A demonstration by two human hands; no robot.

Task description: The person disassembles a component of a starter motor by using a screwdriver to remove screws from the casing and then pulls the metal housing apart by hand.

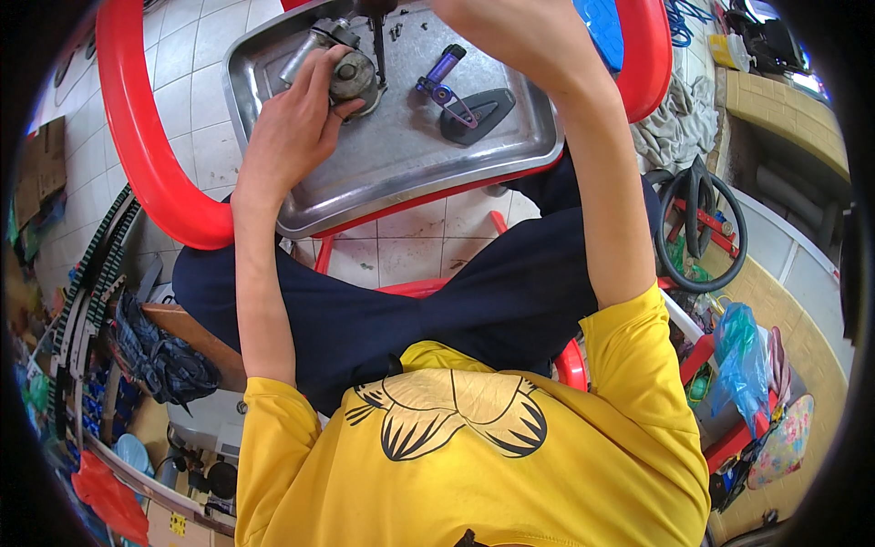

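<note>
My left hand (310,114) is closed round a grey metal part (354,77) with a rounded, worn cap. A silver cylindrical section (308,53) extends from it toward the upper left. The part rests at the far left of a shallow metal tray (401,211). A dark, narrow tool (379,46) comes down from the top edge, its lower end beside the part. My right hand (469,11) is at the top edge, right of the tool. Its fingers are cut off by the frame, so whether it holds the tool does not show.
Several small screws (396,33) lie at the tray's far side. On its right is a purple jointed arm (441,73) with a dark teardrop-shaped piece (478,117). A red plastic frame (155,155) flanks the tray. A black tyre (743,242) stands at right.
</note>
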